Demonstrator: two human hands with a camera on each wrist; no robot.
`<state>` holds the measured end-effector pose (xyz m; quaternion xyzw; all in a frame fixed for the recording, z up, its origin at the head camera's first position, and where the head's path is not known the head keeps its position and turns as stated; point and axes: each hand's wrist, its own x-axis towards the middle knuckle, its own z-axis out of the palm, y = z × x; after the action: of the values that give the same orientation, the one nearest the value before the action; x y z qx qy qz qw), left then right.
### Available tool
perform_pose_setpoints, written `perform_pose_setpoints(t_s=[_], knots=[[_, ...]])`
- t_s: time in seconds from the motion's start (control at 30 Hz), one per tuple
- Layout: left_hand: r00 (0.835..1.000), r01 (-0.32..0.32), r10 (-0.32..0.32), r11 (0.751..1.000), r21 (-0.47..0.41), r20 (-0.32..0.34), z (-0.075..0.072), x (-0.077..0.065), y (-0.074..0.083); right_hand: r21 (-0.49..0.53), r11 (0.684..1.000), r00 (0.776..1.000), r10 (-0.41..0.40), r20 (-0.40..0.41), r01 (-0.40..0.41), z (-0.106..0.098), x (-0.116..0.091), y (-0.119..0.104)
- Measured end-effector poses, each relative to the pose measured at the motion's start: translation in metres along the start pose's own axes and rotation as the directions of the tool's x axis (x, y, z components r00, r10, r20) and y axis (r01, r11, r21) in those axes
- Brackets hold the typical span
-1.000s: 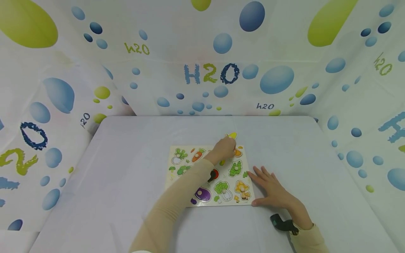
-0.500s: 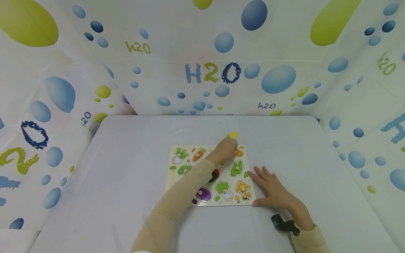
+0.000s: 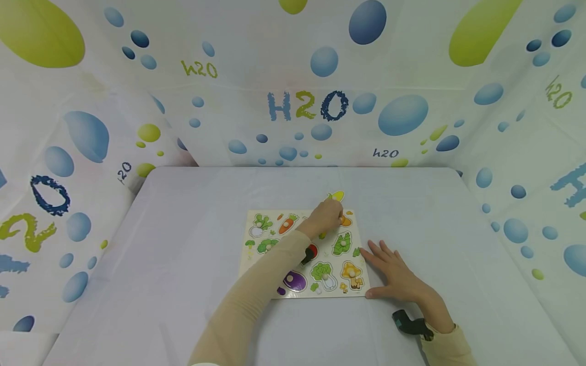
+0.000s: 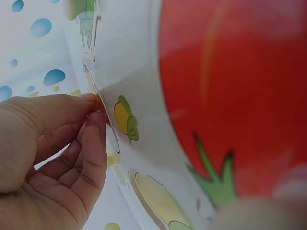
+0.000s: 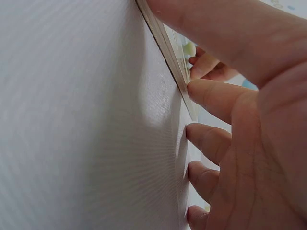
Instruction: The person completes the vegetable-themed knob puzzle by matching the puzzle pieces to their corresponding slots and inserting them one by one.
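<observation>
A white puzzle board (image 3: 327, 252) with vegetable pictures and small knobs lies on the table. My left hand (image 3: 326, 216) reaches over its far right part. In the left wrist view, thumb and fingertips pinch something small at an outlined puzzle piece (image 4: 106, 117), mostly hidden behind the fingers. A yellow piece (image 3: 338, 195) with a green end lies just beyond the board's far edge, close to the left hand. My right hand (image 3: 389, 272) rests with spread fingers at the board's right edge; in the right wrist view the thumb (image 5: 206, 28) touches that edge.
Vegetables on the board include a carrot (image 3: 287, 224), an eggplant (image 3: 295, 281), a tomato (image 4: 230, 96) and a mushroom (image 3: 351, 274). A dark camera (image 3: 409, 324) sits on the right wrist. White cloth walls with blue and green spots surround the white table (image 3: 183, 244).
The whole view shifts very slightly between the oldest frame and now. Both hands, the board and the yellow piece keep their places.
</observation>
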<state>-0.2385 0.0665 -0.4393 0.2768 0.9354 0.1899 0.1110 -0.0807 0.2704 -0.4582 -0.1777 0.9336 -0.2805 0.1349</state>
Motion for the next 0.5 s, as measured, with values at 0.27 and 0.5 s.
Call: perform_pose_setpoints(t_s=[0.27, 0.5], knots=[[1.0, 0.012, -0.013, 0.981, -0.191, -0.005, 0.006, 0.002, -0.013, 0.002, 1.0, 1.0, -0.007, -0.003, 0.007, 0.0, 0.0, 0.001], [0.998, -0.009, -0.013, 0.935, -0.354, -0.062, -0.005, 0.007, -0.029, 0.004, 1.0, 1.0, -0.004, 0.002, 0.004, 0.001, 0.001, 0.002]])
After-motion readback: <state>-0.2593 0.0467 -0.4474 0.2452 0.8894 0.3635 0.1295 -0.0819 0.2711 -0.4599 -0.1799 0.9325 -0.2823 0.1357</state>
